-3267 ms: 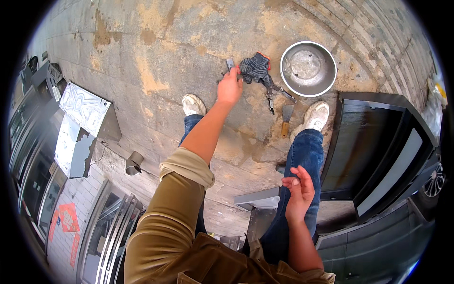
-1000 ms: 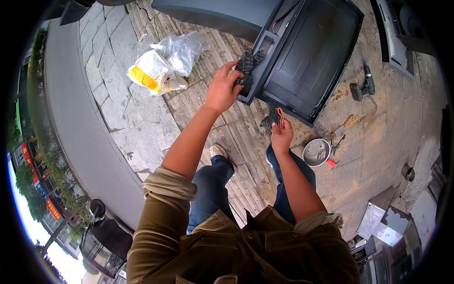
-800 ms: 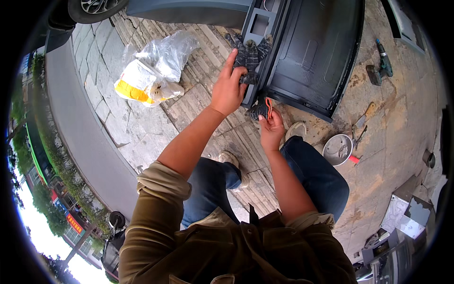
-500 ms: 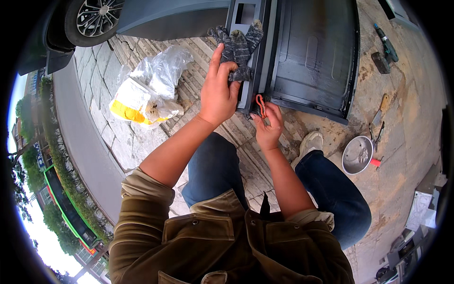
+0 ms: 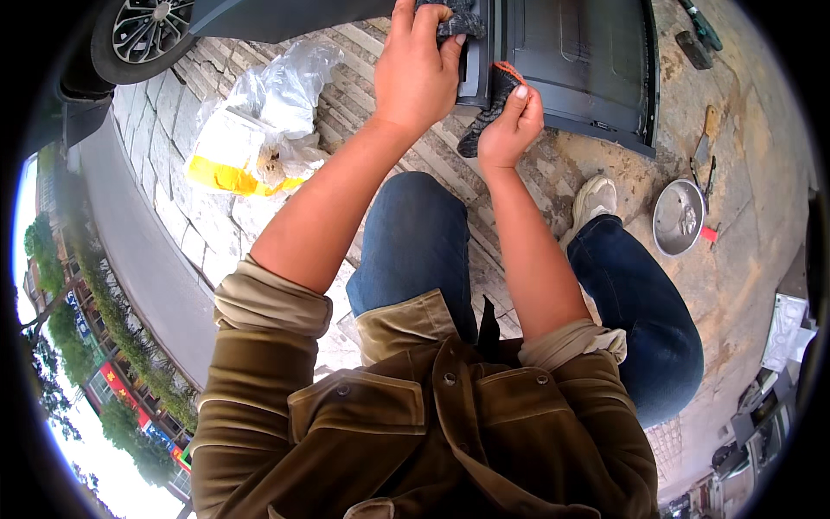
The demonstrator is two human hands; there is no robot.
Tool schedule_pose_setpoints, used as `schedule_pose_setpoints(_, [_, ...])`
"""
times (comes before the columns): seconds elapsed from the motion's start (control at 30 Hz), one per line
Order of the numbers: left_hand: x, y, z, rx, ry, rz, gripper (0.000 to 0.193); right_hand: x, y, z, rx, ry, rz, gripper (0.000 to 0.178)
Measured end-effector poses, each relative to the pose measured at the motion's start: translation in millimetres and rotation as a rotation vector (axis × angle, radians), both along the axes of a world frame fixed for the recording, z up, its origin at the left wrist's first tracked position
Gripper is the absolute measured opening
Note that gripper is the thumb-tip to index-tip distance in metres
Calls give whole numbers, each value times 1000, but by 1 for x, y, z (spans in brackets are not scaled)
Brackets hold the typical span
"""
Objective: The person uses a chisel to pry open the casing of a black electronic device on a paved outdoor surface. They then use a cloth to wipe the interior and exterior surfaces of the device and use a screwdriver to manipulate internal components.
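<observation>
Compared with half a second ago, left hand (image 5: 419, 82) and right hand (image 5: 512, 130) are both higher in the view; the bowl (image 5: 660, 227) and the case (image 5: 605, 133) are also shifted upward, so the camera has turned too. The orange-edged glove (image 5: 486, 121) shows more of its dark body now, hanging to the lower left of the right hand.

The right hand pinches this glove near its orange cuff, with thumb pressed on the bent fingers. The left hand holds the grey glove (image 5: 462, 24) at the top edge of the view: the thumb touches it, and the fingers are bent over it. Part of this glove is cut off. Both gloves are just beside the case's left end.

The round metal bowl sits on the ground near the right shoe (image 5: 595, 197). It has a pale, shiny patch inside, but I cannot tell if this is an object or wet dirt. Beside its rim are a red handle (image 5: 709, 234) and a scraper (image 5: 709, 130).

On the left lies a plastic bag (image 5: 290, 86), clear, with a white and yellow bag (image 5: 226, 143) against it; brownish matter shows at the latter's mouth.
</observation>
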State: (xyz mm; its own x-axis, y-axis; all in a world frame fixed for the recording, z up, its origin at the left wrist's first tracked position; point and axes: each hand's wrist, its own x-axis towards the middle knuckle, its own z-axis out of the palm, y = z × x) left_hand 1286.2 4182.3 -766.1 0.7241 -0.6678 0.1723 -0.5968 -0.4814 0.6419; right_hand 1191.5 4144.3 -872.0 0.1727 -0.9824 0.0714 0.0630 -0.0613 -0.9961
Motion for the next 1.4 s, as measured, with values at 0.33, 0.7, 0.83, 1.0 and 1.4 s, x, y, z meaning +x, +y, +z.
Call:
schedule_pose_setpoints(0.33, [6, 2, -5, -76, -147, -59, 31, 23, -13, 1, -74, -101, -39, 45])
schedule_pose_setpoints(0.7, [3, 6, -8, -21, -99, -54, 31, 27, -11, 2, 18, -187, -5, 46])
schedule_pose_setpoints(0.83, [5, 2, -9, -31, -181, -78, 31, 26, -19, -7, 81, -207, 0, 44])
schedule_pose_setpoints(1.0, [-1, -4, -6, 108, -172, -16, 25, 16, -32, -17, 83, -24, 116, 38])
schedule_pose_setpoints(1.4, [2, -1, -14, -3, -316, -104, 19, -125, -170, 48, -49, 677, 347, 21])
